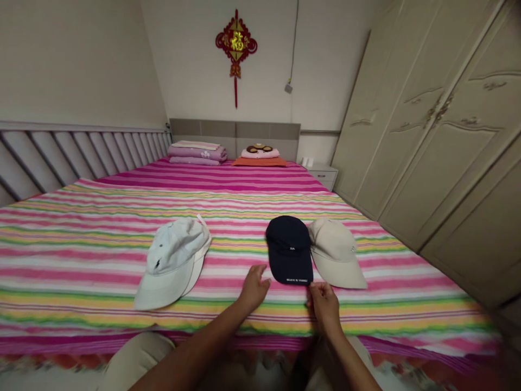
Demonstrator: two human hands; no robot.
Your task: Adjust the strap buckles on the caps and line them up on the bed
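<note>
A navy baseball cap (290, 247) lies on the striped bed, its brim with small white lettering pointing toward me. The fingers of my right hand (324, 304) are closed at the brim's near right corner. My left hand (255, 285) is just off the brim's left side, thumb and fingers apart, holding nothing. Against the navy cap's right side rests a beige cap (334, 247), its brim also facing me. Farther left, a white cap (173, 252) with a small dark logo lies at an angle; a second pale brim shows along its right side.
The bed carries a striped sheet (122, 217). Folded purple bedding (197, 155) and a pink-and-orange stack (259, 157) lie by the headboard (236, 133). A bed rail (81, 149) runs along the left. At right stand a nightstand (323, 176) and a wardrobe (431, 146).
</note>
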